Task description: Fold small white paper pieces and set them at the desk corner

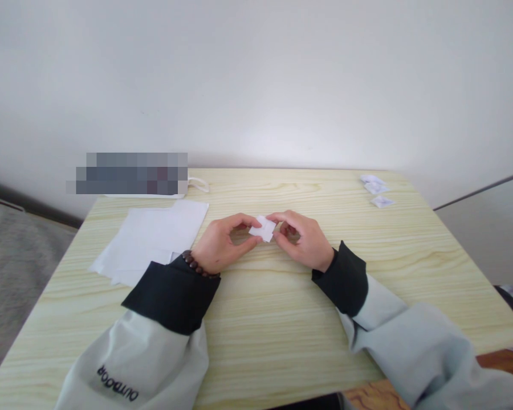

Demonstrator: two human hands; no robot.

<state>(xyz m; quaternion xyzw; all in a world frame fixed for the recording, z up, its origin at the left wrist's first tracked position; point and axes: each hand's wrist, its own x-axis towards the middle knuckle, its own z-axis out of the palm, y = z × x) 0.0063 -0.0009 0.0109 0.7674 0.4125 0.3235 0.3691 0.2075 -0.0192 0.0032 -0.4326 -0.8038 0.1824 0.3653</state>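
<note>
Both of my hands meet over the middle of a pale wooden table (282,319). Between them is a small folded piece of white paper (263,228). My left hand (222,245) pinches its left side with thumb and forefinger, and a dark bead bracelet sits on that wrist. My right hand (301,239) pinches the paper's right side, fingers curled. The paper is held just above the tabletop.
A stack of white paper sheets (154,239) lies on the left of the table. Three small folded paper pieces (376,189) sit at the far right corner. A blurred object with a white cord (199,183) rests at the back left. A white wall stands behind.
</note>
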